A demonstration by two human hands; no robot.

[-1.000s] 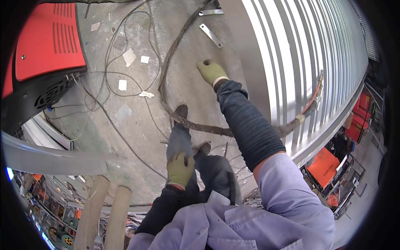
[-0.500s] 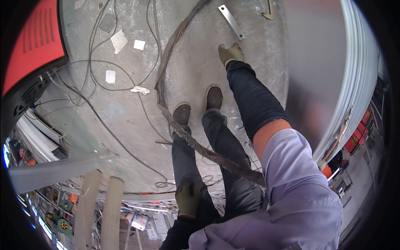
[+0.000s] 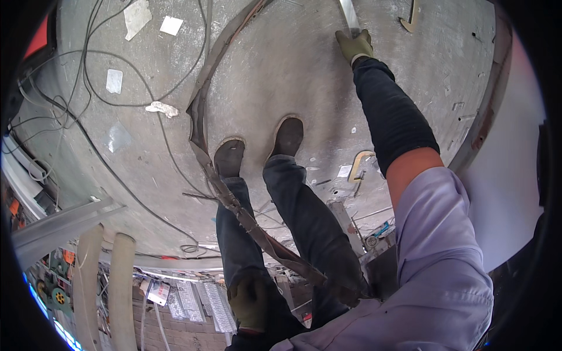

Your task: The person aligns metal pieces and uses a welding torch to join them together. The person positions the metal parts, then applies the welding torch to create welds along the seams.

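Note:
My right hand (image 3: 355, 45), in an olive-green work glove, reaches far forward and grips the near end of a flat silvery metal strip (image 3: 348, 13). The strip's far end runs out of view at the top edge. My left hand (image 3: 249, 303), gloved the same way, rests low on my left leg with its fingers laid over the dark trousers, and nothing shows in it. Right of the strip lies a tan hook-shaped piece (image 3: 411, 20). A long dark cable sheath (image 3: 202, 96) passes in front of my body and curves away across the grey floor plate (image 3: 281, 64).
Thin cables (image 3: 91, 82) loop over the left side of the plate. White scraps (image 3: 171, 25) lie near them. Two beige tubes (image 3: 124, 281) and a grey metal beam (image 3: 64, 228) stand at lower left. A second tan C-shaped piece (image 3: 358, 165) lies by my right forearm.
My right hand has moved forward and closed on the metal strip's near end. The view has shifted to the right, and my left hand stays on my leg.

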